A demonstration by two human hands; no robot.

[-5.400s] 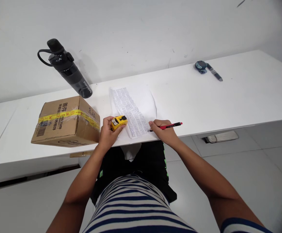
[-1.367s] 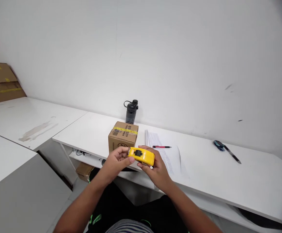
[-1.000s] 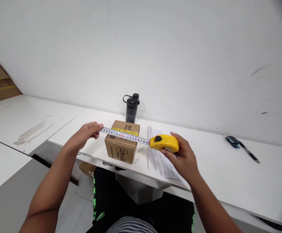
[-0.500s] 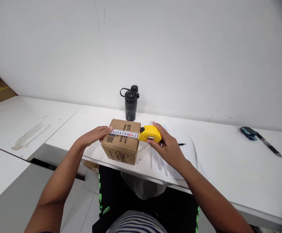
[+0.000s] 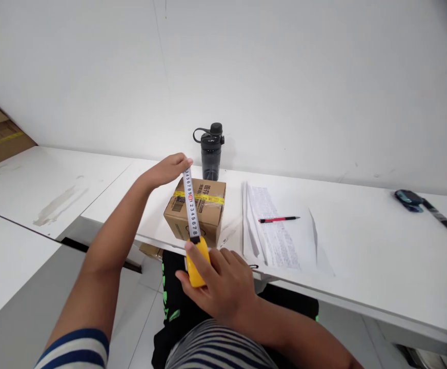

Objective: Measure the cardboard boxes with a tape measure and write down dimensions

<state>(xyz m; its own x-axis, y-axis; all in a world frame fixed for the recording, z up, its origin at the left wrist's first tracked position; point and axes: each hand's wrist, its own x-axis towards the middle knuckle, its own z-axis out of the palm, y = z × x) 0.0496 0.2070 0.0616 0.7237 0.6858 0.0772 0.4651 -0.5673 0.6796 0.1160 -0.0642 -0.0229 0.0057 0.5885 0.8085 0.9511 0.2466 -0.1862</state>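
Observation:
A brown cardboard box (image 5: 208, 215) with printed lettering and a strip of yellow tape sits near the table's front edge. My right hand (image 5: 225, 279) is closed round a yellow tape measure (image 5: 197, 264) just in front of the box. The white blade (image 5: 191, 207) runs out from it over the box top, front to back. At the far end of the blade, my left hand (image 5: 169, 169) pinches its tip by the box's back left edge.
Behind the box stands a dark water bottle (image 5: 210, 154). Right of it lie papers (image 5: 277, 246) with a red and black pen (image 5: 279, 219) on top. A dark device with a strap (image 5: 410, 200) rests far right. Cardboard boxes (image 5: 0, 133) stand at the far left.
The tape measure has swung from lying left to right across the box to running front to back. My right hand came toward me; my left hand moved to the back. More blade is out.

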